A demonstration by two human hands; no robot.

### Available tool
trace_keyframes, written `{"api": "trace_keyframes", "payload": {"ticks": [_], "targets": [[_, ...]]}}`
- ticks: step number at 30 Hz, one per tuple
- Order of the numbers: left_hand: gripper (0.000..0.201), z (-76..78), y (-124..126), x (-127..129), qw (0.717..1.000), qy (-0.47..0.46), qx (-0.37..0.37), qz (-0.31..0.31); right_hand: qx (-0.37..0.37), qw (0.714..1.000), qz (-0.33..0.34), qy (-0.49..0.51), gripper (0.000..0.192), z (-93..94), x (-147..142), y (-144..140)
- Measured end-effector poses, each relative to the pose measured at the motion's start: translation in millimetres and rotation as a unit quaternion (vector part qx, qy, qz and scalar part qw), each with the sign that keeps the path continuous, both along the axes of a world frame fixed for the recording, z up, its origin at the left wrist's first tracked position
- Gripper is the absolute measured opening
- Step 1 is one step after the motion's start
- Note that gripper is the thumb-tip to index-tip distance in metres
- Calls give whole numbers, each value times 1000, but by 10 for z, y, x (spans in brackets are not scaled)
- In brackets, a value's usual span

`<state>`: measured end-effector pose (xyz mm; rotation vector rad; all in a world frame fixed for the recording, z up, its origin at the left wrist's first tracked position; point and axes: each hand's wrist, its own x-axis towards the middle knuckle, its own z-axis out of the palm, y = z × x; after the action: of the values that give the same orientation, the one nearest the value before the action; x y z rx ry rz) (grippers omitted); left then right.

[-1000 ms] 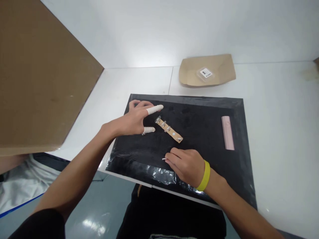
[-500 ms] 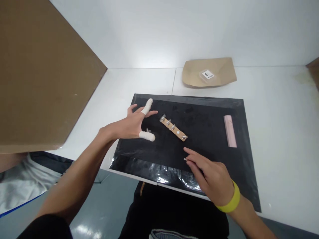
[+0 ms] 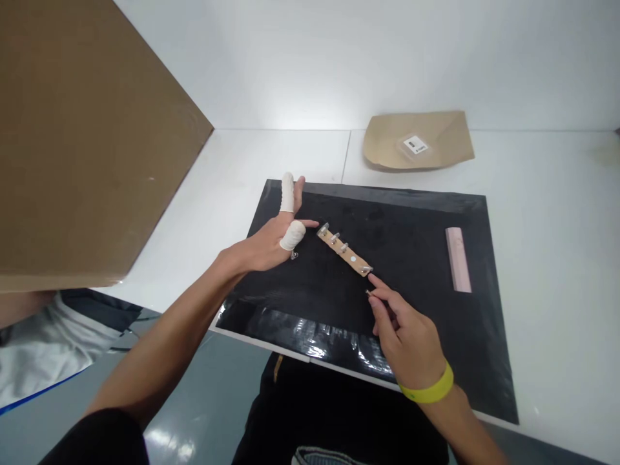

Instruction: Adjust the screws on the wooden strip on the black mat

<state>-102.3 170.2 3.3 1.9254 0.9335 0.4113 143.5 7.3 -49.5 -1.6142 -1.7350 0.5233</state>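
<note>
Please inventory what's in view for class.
Panel: 1, brown, left
Table: 1, white, below
Cloth: 1, grey, lower-left
Mat: 1, black, centre
Strip: 1, tan, on mat
Fittings: 4, clear-silvery, on strip
Bar: 1, pink, mat's right
Tray: 1, brown, rear
Case: 1, clear, in tray
Loose piece: 1, silvery, mat's left
Held piece: 1, colour unclear, over mat
Finger covers: 2, white, mat's left
Wristband: 1, yellow, right wrist
Left hand, right hand: 2, over mat

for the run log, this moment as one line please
left hand: open, fingertip near tan strip | right hand: pinching small piece | tan strip: lying on black mat | pink block: on mat
</note>
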Motion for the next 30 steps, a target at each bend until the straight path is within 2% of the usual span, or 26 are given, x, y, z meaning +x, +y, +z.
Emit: {"api": "trace_keyframes", "payload": {"ticks": [7, 10, 13, 19, 25, 30], "targets": [[89, -37, -35, -32, 999, -14, -25, -23, -51, 996, -51, 46, 17, 33, -140, 17], [85, -38, -45, -36, 999, -2, -35, -1, -72, 993, -58, 73, 20, 57, -156, 45], [85, -24, -37, -34, 998, 24, -56, 10, -61, 994, -58, 67, 22, 67, -140, 105], [91, -55, 0, -15, 997, 9, -74, 19, -40, 997, -64, 33, 17, 85, -68, 309], [97, -68, 0, -7, 997, 4, -72, 11, -52, 997, -56, 19, 16, 107, 84, 576], [97, -28, -36, 35, 995, 23, -99, 15, -80, 995, -49, 32, 18, 65, 226, 788]]}}
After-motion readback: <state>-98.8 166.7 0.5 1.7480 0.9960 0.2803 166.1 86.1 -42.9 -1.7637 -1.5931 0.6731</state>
